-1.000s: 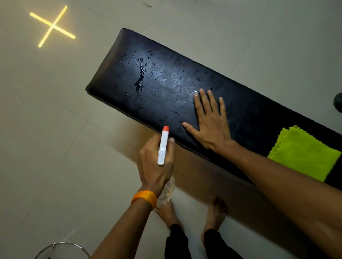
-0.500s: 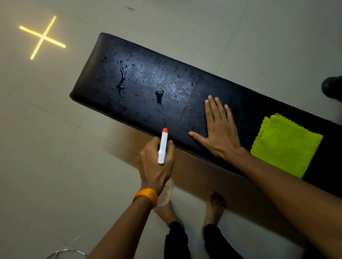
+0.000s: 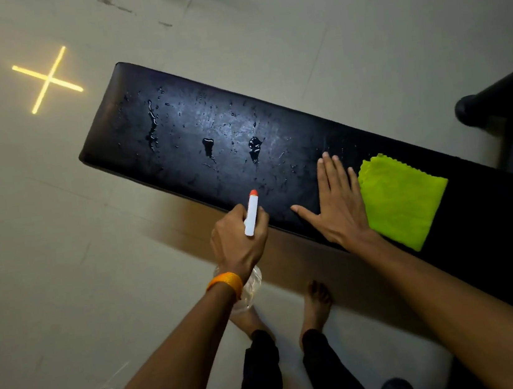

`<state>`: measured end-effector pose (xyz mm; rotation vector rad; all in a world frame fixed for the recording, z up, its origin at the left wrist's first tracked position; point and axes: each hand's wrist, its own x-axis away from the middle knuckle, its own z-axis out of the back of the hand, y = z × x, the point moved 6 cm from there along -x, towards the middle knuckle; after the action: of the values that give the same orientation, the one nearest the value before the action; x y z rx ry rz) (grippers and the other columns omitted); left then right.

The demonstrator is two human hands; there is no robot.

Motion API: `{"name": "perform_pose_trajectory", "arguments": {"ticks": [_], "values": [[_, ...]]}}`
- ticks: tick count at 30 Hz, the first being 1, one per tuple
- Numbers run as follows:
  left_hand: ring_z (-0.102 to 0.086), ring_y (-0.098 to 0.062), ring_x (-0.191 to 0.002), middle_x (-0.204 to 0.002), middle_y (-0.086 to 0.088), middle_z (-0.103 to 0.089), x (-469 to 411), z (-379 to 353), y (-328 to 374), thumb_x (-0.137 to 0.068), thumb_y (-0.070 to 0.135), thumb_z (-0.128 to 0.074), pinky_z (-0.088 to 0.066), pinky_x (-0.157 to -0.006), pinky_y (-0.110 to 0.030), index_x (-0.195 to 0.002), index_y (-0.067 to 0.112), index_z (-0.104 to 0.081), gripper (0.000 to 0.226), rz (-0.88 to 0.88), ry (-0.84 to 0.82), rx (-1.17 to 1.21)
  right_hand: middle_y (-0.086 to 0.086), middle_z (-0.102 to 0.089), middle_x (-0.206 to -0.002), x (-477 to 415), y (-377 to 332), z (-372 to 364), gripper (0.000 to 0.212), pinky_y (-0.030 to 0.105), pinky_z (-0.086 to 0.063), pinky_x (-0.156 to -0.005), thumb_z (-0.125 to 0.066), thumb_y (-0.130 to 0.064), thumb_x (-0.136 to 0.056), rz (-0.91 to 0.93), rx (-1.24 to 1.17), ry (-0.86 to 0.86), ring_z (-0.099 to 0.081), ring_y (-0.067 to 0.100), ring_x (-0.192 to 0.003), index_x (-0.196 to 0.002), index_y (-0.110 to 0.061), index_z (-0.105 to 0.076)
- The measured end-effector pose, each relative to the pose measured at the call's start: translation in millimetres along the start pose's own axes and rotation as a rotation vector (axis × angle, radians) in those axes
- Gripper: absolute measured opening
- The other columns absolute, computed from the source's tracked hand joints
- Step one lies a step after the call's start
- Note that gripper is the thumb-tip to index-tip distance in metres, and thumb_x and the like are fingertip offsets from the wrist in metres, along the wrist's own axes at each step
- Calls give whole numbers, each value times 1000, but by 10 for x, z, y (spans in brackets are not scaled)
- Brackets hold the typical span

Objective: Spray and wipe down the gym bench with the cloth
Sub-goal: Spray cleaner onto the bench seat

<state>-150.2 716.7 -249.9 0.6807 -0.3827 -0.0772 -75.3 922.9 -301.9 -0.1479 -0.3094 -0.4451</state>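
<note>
A third puddle now sits on the gym bench, nearer the yellow-green cloth than the others. The left hand stays clenched round the spray bottle, away from the cloth. The right hand, flat with straight fingers, has slid just beside the cloth's edge, so wiping seems next.

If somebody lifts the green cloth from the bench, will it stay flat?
Probably not: the green cloth lies thin, with a wavy edge, so it should droop. It looks light. Pushed over the droplets on the bench, it would likely soak and drag.
</note>
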Motion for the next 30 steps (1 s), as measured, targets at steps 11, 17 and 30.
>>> {"name": "perform_pose_trajectory", "arguments": {"ticks": [11,17,30], "values": [[-52,-17,-62,-71,3,-54,321,-100,620,-94,29,-56,-44,-57,-36,-82,15,-55,19,-405,-38,117,14,-32,-161,277,448,343,70,50,-17,-125,-48,-53,-96,-152,-205,230,-25,31,-152,-152,-13,-36],[-58,-23,-71,-80,-4,-62,418,-192,1309,-94,27,-59,-48,-66,-43,-91,8,-62,19,-503,12,170,15,-45,-149,605,1160,484,64,50,-36,-108,-61,-36,-87,-555,-276,253,-42,37,-137,-144,-11,-45],[-64,-24,-77,-97,-11,-65,225,-645,2050,-95,37,-69,-54,-72,-42,-113,5,-61,37,-614,-44,262,20,-66,-108,911,1722,588,22,44,-54,-84,-65,-20,-82,-1018,-964,312,-63,39,-102,-99,-7,-62]]}}
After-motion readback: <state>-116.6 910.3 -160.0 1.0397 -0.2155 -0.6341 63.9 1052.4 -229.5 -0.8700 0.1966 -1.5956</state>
